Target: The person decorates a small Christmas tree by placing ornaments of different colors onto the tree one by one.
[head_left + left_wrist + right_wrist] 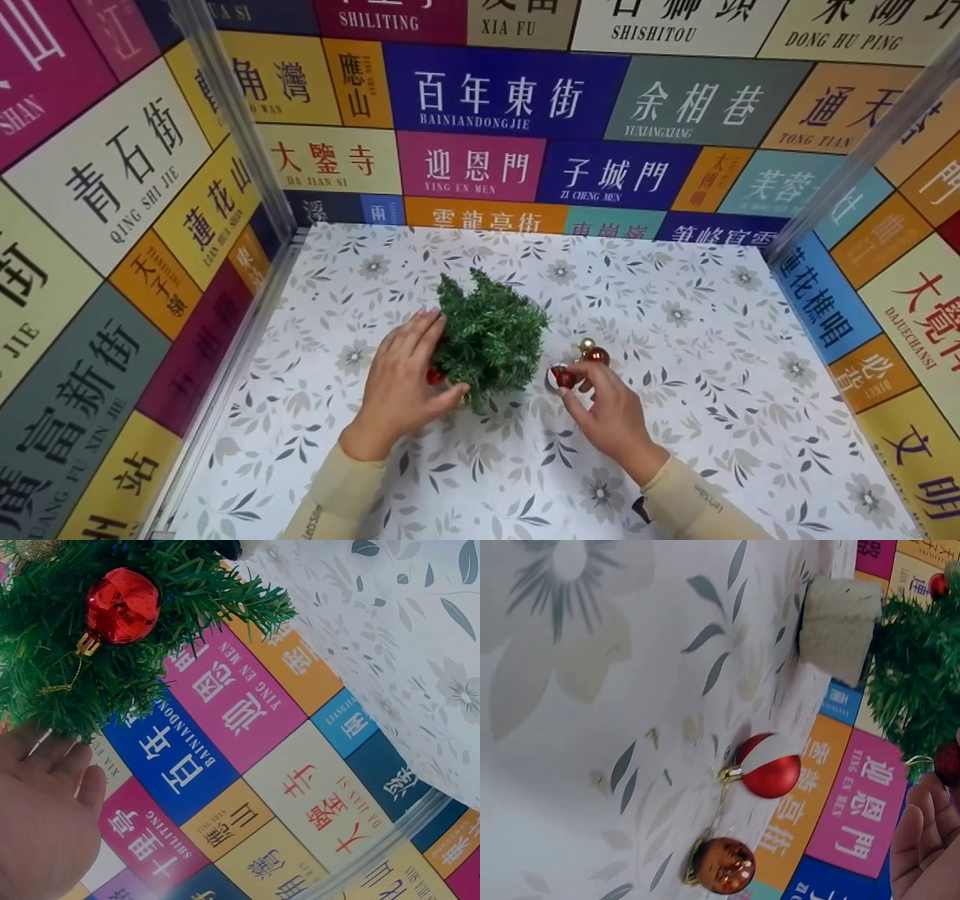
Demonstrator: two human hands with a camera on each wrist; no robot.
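Right hand is pinching a glittery dark-red ball (likely light; grip gold loop), uncurled left hand touching green tinsel tree.

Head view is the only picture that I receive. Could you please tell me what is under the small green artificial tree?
Observer: The right wrist view shows a pale grey, block-shaped base below the tree.
Operator: Thank you. I see only a bit of red beside the left hand. What is it?
Observer: It appears to be the shiny red ball ornament in the left wrist view, with a gold cap.
Operator: And does the small dark red ball in the right hand have something for hanging?
Observer: Yes, the right wrist view shows a thin gold loop coming out from it.
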